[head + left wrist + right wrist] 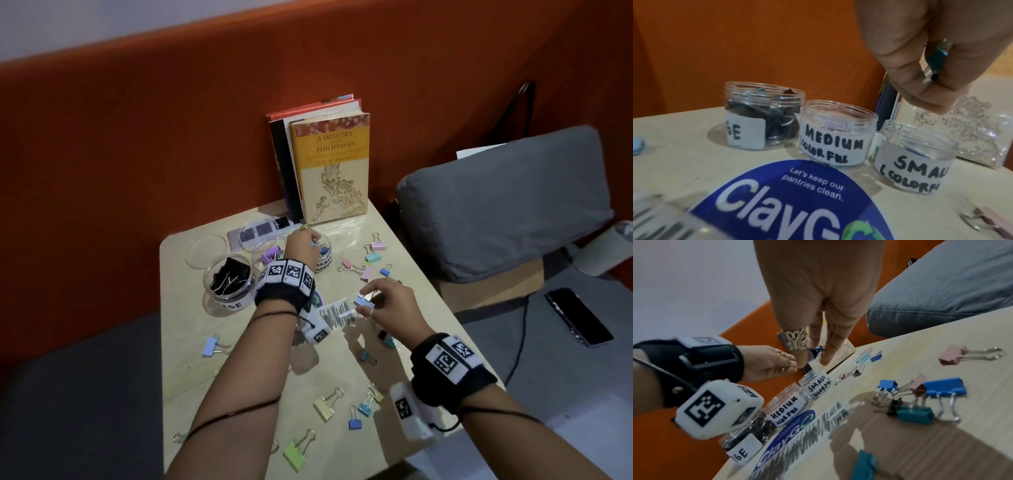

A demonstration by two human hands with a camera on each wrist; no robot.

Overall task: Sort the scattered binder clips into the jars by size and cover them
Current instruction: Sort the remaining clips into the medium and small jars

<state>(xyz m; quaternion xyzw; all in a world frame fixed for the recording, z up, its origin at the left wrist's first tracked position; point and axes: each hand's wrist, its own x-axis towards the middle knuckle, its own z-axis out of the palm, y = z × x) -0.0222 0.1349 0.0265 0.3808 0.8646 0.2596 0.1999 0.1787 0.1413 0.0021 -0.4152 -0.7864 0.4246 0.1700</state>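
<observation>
Pale wood-look table [394,236] pushed against an orange wall, seen from above, with two bare arms reaching over it. Three clear plastic jars stand open in a row near the far left. The jar labelled "large" [764,113] is nearly full of black binder clips. The jar labelled "medium (colorful)" [836,133] holds some pastel clips. The jar labelled "small (colorful)" [918,155] holds a few.

The left hand [303,250] hovers over the small jar, fingertips pinching a small teal clip [939,56] just above its mouth. The right hand [387,301] is nearer the middle of the table, fingers closed on a pale blue clip [363,300] lifted off the surface.

Sorting looks partly done. The black clips seem all put away, but many coloured clips are still scattered: pink, teal and blue ones [373,255] to the right of the jars, and green, blue and yellow ones [342,407] along the near edge. Clear lids [207,245] lie behind the jars, so covering has not begun. Upright books [329,168] stand at the back.
</observation>
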